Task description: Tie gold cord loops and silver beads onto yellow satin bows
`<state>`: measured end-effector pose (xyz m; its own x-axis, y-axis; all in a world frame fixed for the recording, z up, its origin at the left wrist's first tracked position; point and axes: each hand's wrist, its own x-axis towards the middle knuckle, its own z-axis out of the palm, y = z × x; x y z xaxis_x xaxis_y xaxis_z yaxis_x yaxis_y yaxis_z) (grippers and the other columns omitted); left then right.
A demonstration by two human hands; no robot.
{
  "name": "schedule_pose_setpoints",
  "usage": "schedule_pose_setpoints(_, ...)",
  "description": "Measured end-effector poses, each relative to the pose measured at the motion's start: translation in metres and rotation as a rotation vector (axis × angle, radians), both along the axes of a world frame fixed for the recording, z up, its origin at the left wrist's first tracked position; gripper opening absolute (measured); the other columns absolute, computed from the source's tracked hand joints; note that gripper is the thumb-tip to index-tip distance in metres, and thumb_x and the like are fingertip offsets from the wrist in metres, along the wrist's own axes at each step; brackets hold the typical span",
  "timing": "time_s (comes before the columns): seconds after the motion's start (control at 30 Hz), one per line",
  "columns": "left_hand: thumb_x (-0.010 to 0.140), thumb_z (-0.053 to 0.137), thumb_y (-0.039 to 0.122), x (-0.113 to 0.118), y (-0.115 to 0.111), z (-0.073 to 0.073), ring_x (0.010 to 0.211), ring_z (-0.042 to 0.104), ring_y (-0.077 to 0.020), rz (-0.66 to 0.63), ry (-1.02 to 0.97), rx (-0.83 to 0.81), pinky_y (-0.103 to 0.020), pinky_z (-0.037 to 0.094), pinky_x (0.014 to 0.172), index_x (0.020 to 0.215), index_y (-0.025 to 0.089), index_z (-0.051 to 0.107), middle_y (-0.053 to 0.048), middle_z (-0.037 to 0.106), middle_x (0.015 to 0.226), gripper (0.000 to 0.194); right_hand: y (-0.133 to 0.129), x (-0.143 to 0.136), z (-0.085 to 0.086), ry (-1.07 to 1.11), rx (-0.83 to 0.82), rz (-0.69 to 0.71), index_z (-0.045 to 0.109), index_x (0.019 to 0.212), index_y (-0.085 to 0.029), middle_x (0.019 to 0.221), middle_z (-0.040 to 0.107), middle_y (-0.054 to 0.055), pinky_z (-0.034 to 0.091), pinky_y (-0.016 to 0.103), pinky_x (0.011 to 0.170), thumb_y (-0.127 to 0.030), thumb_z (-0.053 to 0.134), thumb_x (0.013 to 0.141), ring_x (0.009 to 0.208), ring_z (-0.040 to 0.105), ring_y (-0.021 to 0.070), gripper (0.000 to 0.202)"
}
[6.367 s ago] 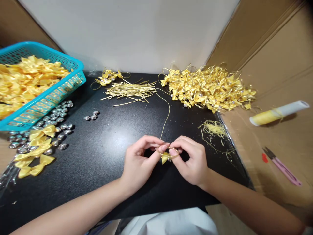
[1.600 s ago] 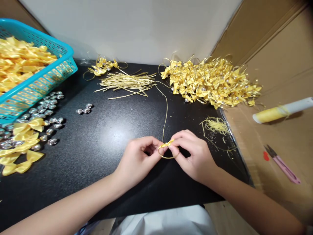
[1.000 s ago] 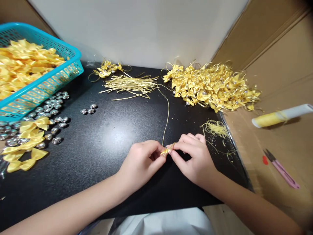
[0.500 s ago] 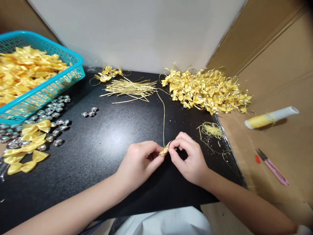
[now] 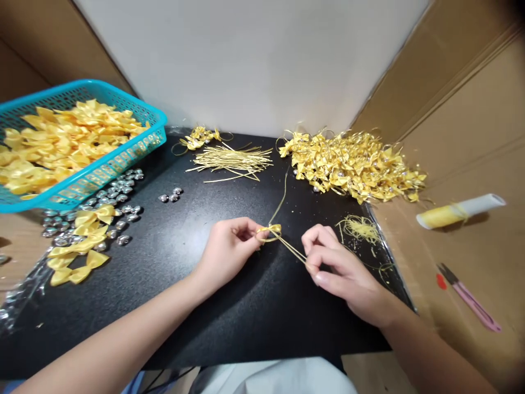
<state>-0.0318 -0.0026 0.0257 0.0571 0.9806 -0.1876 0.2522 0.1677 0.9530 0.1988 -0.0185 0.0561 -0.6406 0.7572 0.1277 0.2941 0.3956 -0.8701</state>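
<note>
Over the middle of the black table (image 5: 172, 323), my left hand (image 5: 232, 246) pinches a small yellow ribbon bow (image 5: 264, 233) between thumb and fingertips. My right hand (image 5: 342, 268) is closed on a thin gold cord (image 5: 292, 249), which runs as a doubled strand from the bow. The cord looks taut between the two hands. Another length of thin thread (image 5: 283, 202) trails from the bow toward the back of the table. Whether a bead sits on the bow is hidden by my left fingers.
A blue basket (image 5: 117, 161) of yellow bows stands at the left, with silver beads (image 5: 123, 239) and loose bows (image 5: 77, 273) before it. Behind lie cut gold cords (image 5: 233, 161) and a heap of finished bows (image 5: 353, 164). Thread snippers (image 5: 471, 301) lie right, near tangled thread (image 5: 361, 229).
My right hand has moved away from my left, to the right and nearer me, drawing the doubled cord out from the bow. The view has shifted slightly.
</note>
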Motion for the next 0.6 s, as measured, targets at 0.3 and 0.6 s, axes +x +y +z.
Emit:
schedule_pose_setpoints(0.3, 0.063, 0.077, 0.045, -0.022, 0.028, 0.000, 0.051, 0.056, -0.0096, 0.155, -0.038, 0.023, -0.019, 0.044, 0.051, 0.067, 0.012, 0.064, -0.004, 0.066, 0.061, 0.036, 0.007, 0.014, 0.004, 0.580, 0.046, -0.147, 0.055, 0.069, -0.024, 0.059, 0.042, 0.002, 0.042, 0.041, 0.079, -0.037, 0.050, 0.092, 0.071, 0.046, 0.0206, 0.027)
schedule_pose_setpoints(0.6, 0.068, 0.071, 0.035, -0.014, 0.020, 0.007, 0.051, 0.049, -0.0094, 0.058, 0.140, 0.181, -0.018, 0.034, 0.050, 0.060, 0.015, 0.067, -0.001, 0.061, 0.054, 0.022, 0.019, 0.030, 0.011, 0.727, 0.057, -0.366, 0.063, 0.086, -0.036, 0.041, 0.016, -0.005, 0.043, 0.041, 0.074, -0.048, 0.051, 0.090, 0.055, 0.038, 0.0201, 0.018)
